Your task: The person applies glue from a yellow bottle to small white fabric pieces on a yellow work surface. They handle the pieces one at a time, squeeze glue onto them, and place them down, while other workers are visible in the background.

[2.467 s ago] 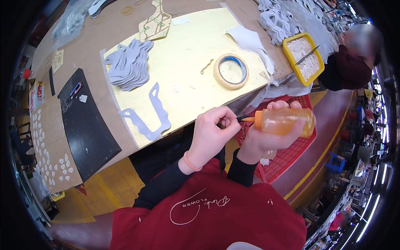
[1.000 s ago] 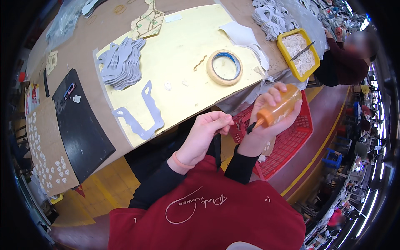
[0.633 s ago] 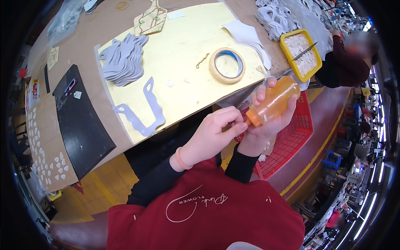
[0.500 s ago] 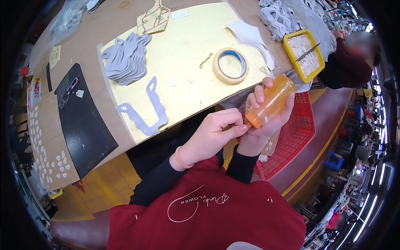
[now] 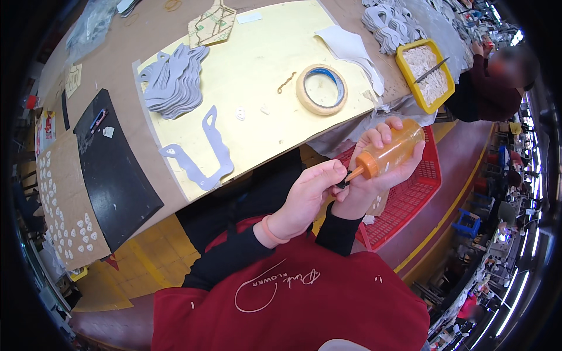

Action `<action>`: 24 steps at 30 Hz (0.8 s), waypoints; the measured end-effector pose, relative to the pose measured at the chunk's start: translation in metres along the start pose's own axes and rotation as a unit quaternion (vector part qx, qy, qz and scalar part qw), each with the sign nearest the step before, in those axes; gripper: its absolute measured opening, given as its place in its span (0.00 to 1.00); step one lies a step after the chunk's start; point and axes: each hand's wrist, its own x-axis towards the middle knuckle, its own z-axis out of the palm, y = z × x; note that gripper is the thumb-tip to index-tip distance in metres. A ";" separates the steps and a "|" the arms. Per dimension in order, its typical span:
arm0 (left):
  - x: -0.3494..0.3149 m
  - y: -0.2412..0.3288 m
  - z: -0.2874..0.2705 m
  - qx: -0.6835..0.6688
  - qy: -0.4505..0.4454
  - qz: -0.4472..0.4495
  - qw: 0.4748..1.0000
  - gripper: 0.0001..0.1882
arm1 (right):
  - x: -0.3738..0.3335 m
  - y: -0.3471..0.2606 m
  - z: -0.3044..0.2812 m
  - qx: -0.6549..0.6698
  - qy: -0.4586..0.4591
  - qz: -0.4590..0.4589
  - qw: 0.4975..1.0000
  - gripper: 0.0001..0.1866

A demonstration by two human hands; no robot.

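Note:
My right hand (image 5: pixel 374 186) is wrapped round an amber squeeze bottle (image 5: pixel 399 145) with an orange screw top, tilted so its thin nozzle (image 5: pixel 356 172) points down to the left. At the nozzle's tip, my left hand (image 5: pixel 307 196) pinches a small black piece (image 5: pixel 343 183), which looks like a cap; whether it touches the tip is hard to make out. Both hands are in front of the table's near edge. On the yellow sheet (image 5: pixel 263 58) lie a grey cut-out piece (image 5: pixel 219 153), a stack of similar grey pieces (image 5: pixel 175 85) and a roll of tape (image 5: pixel 305 93).
A yellow tray (image 5: pixel 433 107) of small pale pieces, with a blade-like tool across it, stands at the right table edge. Below is a red basket (image 5: pixel 434 169). At left are a black board (image 5: pixel 117 175) and cardboard (image 5: pixel 67 205) with white bits. Another person (image 5: pixel 489 96) sits far right.
The bottle has moved slightly right and down and lies closer to level. Its nozzle now shows, and my left hand has turned, with the black piece visible in its fingers.

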 end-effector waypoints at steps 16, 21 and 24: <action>-0.006 -0.012 0.000 -0.039 -0.064 0.037 0.996 0.13 | 0.006 0.001 0.000 0.155 0.139 0.238 0.949 0.18; -0.008 -0.005 -0.010 -0.043 -0.129 0.024 0.990 0.13 | 0.003 0.009 0.008 0.203 0.147 0.301 0.920 0.20; -0.007 -0.004 -0.011 -0.046 -0.128 0.022 0.990 0.14 | 0.001 0.011 0.009 0.234 0.166 0.319 0.903 0.20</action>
